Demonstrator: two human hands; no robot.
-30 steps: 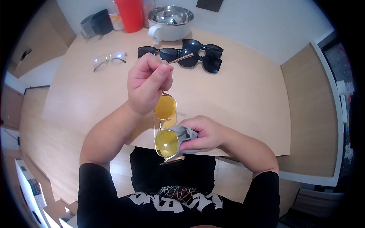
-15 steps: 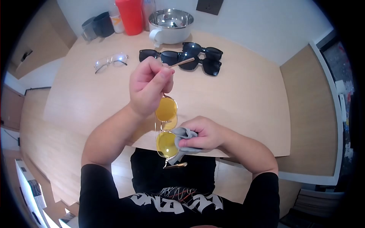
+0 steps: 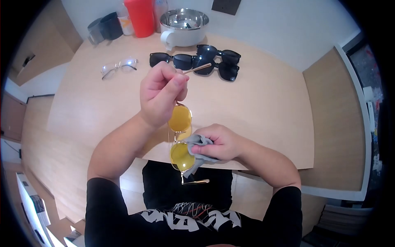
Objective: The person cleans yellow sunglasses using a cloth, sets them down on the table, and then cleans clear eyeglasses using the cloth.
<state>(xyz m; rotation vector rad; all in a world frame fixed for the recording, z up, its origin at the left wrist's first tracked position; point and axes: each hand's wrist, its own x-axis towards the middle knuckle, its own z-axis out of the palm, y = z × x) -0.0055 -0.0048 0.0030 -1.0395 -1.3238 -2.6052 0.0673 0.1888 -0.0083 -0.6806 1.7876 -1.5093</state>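
Note:
Yellow-tinted sunglasses [image 3: 180, 118] with a thin gold frame hang lengthwise, one lens above the other, over the table's near edge. My left hand [image 3: 162, 92] is closed on one temple arm, whose tip sticks out past the thumb. The other temple arm points right below the lower lens. In my right hand [image 3: 220, 142] a grey cloth [image 3: 201, 145] is pinched, lying against the right side of the lower lens. Some fingers of the right hand are hidden behind the cloth.
Several dark sunglasses [image 3: 228, 71] and clear glasses [image 3: 119, 67] lie farther back on the wooden table [image 3: 263, 111]. Along the wall stand a steel-lined bowl [image 3: 184, 35] with a white handle, a red container [image 3: 140, 18] and dark cups [image 3: 111, 25]. A wooden panel [image 3: 335, 123] borders the right side.
My right hand and the cloth have moved slightly up on the lower lens. The sunglasses' lower end has swung a little to the right. My left hand stays in place.

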